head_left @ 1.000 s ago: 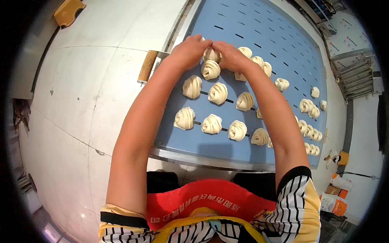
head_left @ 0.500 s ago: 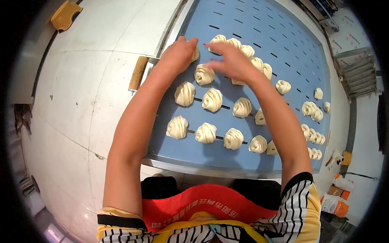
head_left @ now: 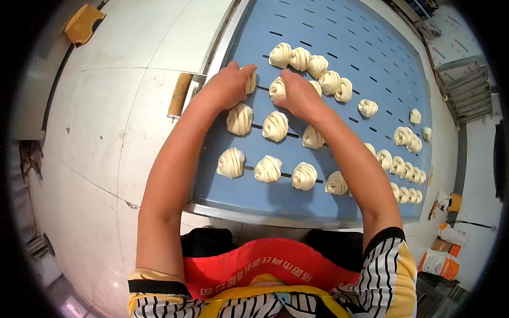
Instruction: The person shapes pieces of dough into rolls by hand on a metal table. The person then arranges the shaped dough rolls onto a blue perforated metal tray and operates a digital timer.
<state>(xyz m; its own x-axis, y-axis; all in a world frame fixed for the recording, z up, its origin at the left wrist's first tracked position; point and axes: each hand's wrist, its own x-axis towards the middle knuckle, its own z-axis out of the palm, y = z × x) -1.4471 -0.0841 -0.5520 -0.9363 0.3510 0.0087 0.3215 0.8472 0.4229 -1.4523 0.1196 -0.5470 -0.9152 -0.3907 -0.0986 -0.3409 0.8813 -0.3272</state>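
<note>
My left hand (head_left: 227, 86) is closed around a pale twisted dough roll (head_left: 251, 83) near the left edge of the blue slotted tray (head_left: 254, 199). To its right, my right hand (head_left: 299, 95) grips another dough roll (head_left: 277, 89) between thumb and fingers. Both rolls are low over the tray; whether they touch it I cannot tell. Just below my hands sit a roll (head_left: 239, 119) on the left and a roll (head_left: 275, 126) in the middle. My right hand and forearm partly cover other rolls.
A touching row of rolls (head_left: 300, 59) lies beyond my right hand, with several more rolls (head_left: 406, 170) at the tray's right. A wooden-grip handle (head_left: 180, 95) sticks out from the tray's left side. Pale floor tiles (head_left: 106, 122) lie to the left.
My right hand was open above the rolls and has closed on one, moving it slightly up and right. My left hand has shifted a little toward me with its roll.
</note>
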